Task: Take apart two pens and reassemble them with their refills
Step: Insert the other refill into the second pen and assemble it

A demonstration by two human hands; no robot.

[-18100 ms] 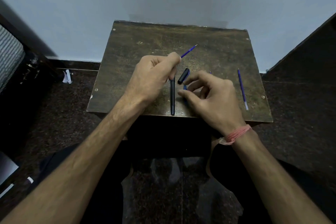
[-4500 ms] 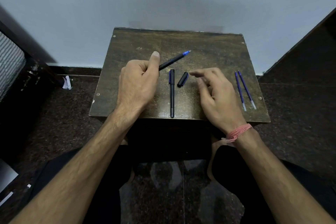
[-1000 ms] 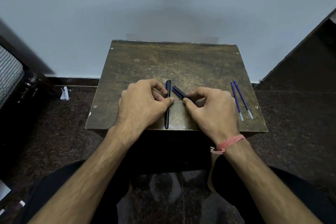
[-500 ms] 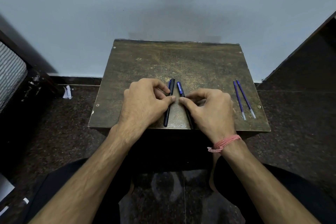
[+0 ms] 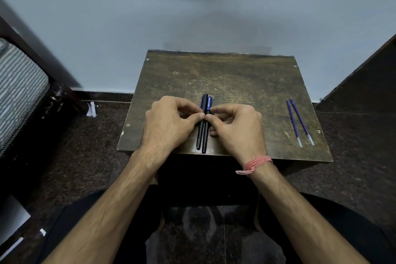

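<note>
Two capped pens (image 5: 203,126) lying side by side, left hand (image 5: 169,123) and right hand (image 5: 236,127) pinching them; two refills (image 5: 299,122) lying well right of the right hand.

Two capped pens (image 5: 203,124), two loose blue refills (image 5: 297,123), two hands (image 5: 169,123), one wooden table (image 5: 235,79)

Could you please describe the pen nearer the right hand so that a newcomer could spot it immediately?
On the small brown table, two capped pens lie side by side between the hands. The right pen touches the right hand, and unlike its black-capped neighbour, its blue cap bears white lettering.
</note>
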